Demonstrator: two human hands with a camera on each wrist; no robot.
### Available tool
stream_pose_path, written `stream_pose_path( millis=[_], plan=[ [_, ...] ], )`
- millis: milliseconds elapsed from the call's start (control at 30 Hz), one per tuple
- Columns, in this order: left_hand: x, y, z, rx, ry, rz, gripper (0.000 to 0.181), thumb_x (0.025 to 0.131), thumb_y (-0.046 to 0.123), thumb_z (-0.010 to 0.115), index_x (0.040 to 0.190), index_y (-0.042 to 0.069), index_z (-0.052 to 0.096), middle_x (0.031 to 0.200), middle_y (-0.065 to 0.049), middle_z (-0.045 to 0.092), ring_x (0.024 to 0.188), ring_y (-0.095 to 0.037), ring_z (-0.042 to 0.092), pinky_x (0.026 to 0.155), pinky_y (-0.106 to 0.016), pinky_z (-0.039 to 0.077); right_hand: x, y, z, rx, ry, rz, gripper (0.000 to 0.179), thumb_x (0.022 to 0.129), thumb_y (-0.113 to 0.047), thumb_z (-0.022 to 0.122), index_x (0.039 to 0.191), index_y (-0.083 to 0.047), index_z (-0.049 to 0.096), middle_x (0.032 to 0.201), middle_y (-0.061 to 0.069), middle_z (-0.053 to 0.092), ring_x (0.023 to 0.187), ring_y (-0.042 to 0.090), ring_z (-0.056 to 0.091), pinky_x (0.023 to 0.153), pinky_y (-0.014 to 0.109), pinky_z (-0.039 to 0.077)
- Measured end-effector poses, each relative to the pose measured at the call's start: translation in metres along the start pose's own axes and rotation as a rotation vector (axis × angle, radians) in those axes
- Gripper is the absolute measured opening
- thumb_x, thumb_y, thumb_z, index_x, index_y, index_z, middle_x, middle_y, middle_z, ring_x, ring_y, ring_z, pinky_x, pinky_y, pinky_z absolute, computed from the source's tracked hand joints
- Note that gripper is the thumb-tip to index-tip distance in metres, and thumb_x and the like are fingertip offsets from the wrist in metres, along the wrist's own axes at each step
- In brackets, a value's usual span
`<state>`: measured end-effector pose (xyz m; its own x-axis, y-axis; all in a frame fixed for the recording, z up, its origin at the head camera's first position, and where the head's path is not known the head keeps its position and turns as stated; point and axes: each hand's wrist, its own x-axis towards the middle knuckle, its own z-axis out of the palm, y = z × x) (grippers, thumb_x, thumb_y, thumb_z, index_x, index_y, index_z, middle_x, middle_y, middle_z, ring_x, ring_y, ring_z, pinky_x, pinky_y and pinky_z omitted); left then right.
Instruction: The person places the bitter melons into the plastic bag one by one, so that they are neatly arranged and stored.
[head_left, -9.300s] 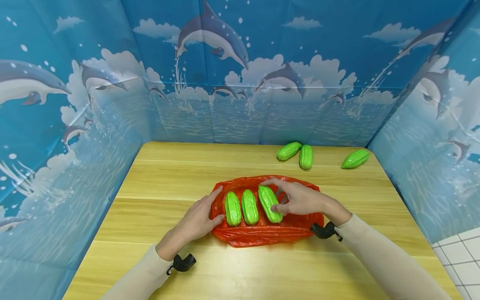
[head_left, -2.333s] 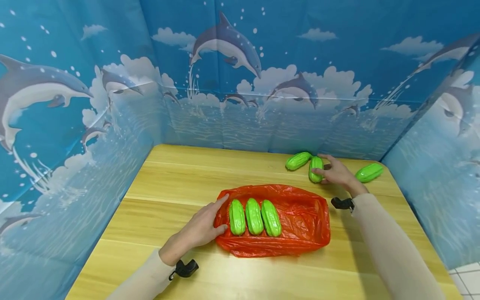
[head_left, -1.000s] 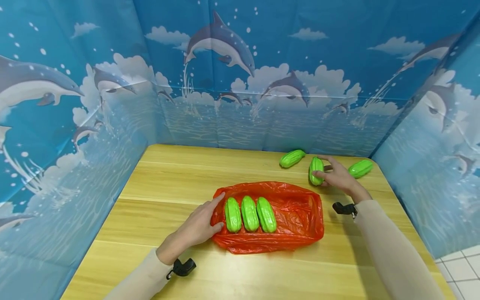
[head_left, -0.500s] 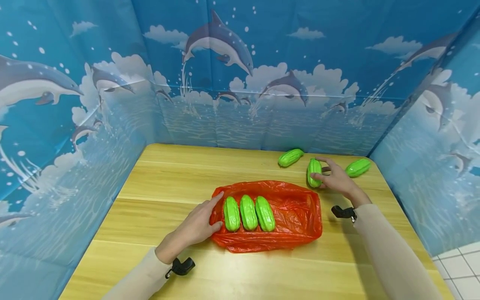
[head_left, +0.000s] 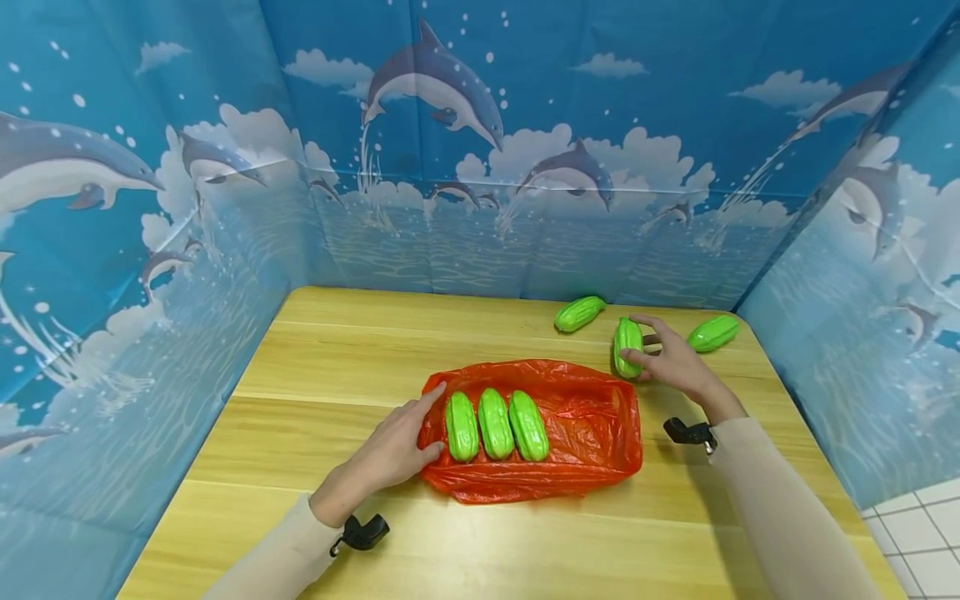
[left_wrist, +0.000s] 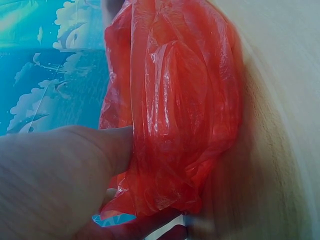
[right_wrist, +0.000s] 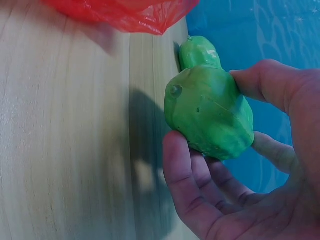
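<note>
Yellowish wood planking forms the tabletop [head_left: 465,550], grain running left to right. Nearest, cream sleeves [head_left: 776,508] end at black wrist devices [head_left: 365,533]. Left hand [head_left: 386,447]: thumb and fingers spread wide, touching the left end of a red plastic bag [head_left: 588,429]. Bag lies with its long axis left to right, mouth gaping upward. Inside, in a row toward its left, lie three of a kind: a green left gourd [head_left: 462,427] and middle gourd [head_left: 496,423], both running front to back, and a right gourd [head_left: 528,426], slanted, far end leaning left. Beyond the bag's far right corner, the right hand [head_left: 673,360] holds a ribbed gourd [head_left: 627,343] between thumb and fingers. Its long axis runs front to back; one blunt end, marked by a small round spot, shows in the right wrist view. Farther back, a rear gourd [head_left: 580,314] and a corner gourd [head_left: 713,333] lie diagonally, far ends toward the right. Behind them hangs a blue backdrop [head_left: 480,242] printed with dolphins, clouds and water.
</note>
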<state>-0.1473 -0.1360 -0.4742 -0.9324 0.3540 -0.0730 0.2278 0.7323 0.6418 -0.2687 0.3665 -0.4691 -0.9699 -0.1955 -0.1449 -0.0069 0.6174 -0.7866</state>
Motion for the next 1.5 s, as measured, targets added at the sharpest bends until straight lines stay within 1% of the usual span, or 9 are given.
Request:
stream_pose_path(
  millis=[267, 367, 500, 600, 733, 833, 1100, 1333, 1500],
  plan=[
    [0.0, -0.001, 0.001, -0.008, 0.005, 0.004, 0.095, 0.103, 0.013, 0.087, 0.184, 0.015, 0.037, 0.172, -0.027, 0.06, 0.158, -0.057, 0.056, 0.129, -0.074, 0.05, -0.006, -0.005, 0.0, -0.003, 0.014, -0.006, 0.093, 0.118, -0.038, 0.071, 0.188, -0.012, 0.016, 0.171, 0.047, 0.04, 0.134, 0.055, 0.071, 0.094, 0.056, 0.072],
    [0.001, -0.002, 0.001, -0.009, 0.004, 0.002, 0.094, 0.104, 0.013, 0.086, 0.184, 0.015, 0.037, 0.172, -0.027, 0.059, 0.158, -0.057, 0.056, 0.129, -0.074, 0.049, -0.009, -0.007, 0.0, -0.014, 0.022, -0.014, 0.092, 0.118, -0.038, 0.071, 0.188, -0.012, 0.016, 0.171, 0.047, 0.041, 0.136, 0.057, 0.071, 0.095, 0.056, 0.072],
    [0.001, -0.003, 0.002, -0.004, 0.007, -0.002, 0.094, 0.105, 0.014, 0.086, 0.184, 0.015, 0.036, 0.172, -0.027, 0.06, 0.157, -0.055, 0.057, 0.129, -0.072, 0.05, -0.012, -0.011, 0.0, -0.02, 0.028, -0.024, 0.092, 0.118, -0.037, 0.071, 0.189, -0.013, 0.016, 0.174, 0.045, 0.04, 0.147, 0.061, 0.061, 0.096, 0.057, 0.072],
    [0.0, -0.003, 0.002, -0.004, 0.011, 0.0, 0.094, 0.104, 0.013, 0.086, 0.184, 0.014, 0.037, 0.172, -0.027, 0.06, 0.157, -0.055, 0.058, 0.129, -0.072, 0.05, -0.013, -0.015, 0.0, -0.021, 0.024, -0.03, 0.092, 0.118, -0.036, 0.071, 0.189, -0.013, 0.016, 0.175, 0.044, 0.039, 0.15, 0.063, 0.058, 0.096, 0.058, 0.072],
    [0.001, -0.003, 0.002, -0.01, 0.01, 0.004, 0.094, 0.104, 0.013, 0.086, 0.184, 0.013, 0.037, 0.173, -0.027, 0.059, 0.158, -0.056, 0.057, 0.13, -0.073, 0.049, -0.016, -0.019, -0.001, -0.033, 0.025, -0.038, 0.092, 0.118, -0.037, 0.071, 0.188, -0.013, 0.017, 0.172, 0.044, 0.042, 0.143, 0.063, 0.065, 0.094, 0.056, 0.072],
    [0.001, -0.004, 0.002, -0.011, 0.008, 0.004, 0.094, 0.104, 0.013, 0.086, 0.184, 0.014, 0.037, 0.173, -0.027, 0.059, 0.158, -0.055, 0.057, 0.131, -0.073, 0.048, -0.019, -0.021, -0.002, -0.036, 0.032, -0.043, 0.091, 0.118, -0.038, 0.072, 0.189, -0.016, 0.019, 0.173, 0.042, 0.043, 0.139, 0.061, 0.069, 0.092, 0.054, 0.072],
    [0.002, -0.003, 0.001, -0.017, 0.007, -0.003, 0.094, 0.104, 0.013, 0.086, 0.184, 0.014, 0.037, 0.174, -0.025, 0.058, 0.16, -0.055, 0.055, 0.131, -0.074, 0.047, -0.025, -0.03, -0.006, -0.029, 0.041, -0.057, 0.092, 0.117, -0.04, 0.073, 0.189, -0.022, 0.019, 0.175, 0.041, 0.042, 0.137, 0.06, 0.07, 0.09, 0.053, 0.072],
    [0.003, -0.003, 0.0, -0.025, 0.002, -0.008, 0.093, 0.105, 0.012, 0.085, 0.184, 0.013, 0.036, 0.176, -0.024, 0.057, 0.163, -0.055, 0.053, 0.132, -0.075, 0.046, -0.03, -0.039, -0.01, -0.029, 0.044, -0.058, 0.092, 0.118, -0.041, 0.071, 0.19, -0.026, 0.016, 0.178, 0.041, 0.038, 0.141, 0.061, 0.066, 0.09, 0.049, 0.072],
    [0.003, -0.003, 0.001, -0.028, 0.002, -0.02, 0.093, 0.105, 0.013, 0.084, 0.185, 0.014, 0.035, 0.178, -0.023, 0.056, 0.164, -0.054, 0.052, 0.133, -0.074, 0.045, -0.035, -0.046, -0.011, -0.042, 0.053, -0.076, 0.091, 0.117, -0.041, 0.072, 0.189, -0.026, 0.018, 0.175, 0.038, 0.043, 0.139, 0.059, 0.067, 0.091, 0.048, 0.072]
  ],
)
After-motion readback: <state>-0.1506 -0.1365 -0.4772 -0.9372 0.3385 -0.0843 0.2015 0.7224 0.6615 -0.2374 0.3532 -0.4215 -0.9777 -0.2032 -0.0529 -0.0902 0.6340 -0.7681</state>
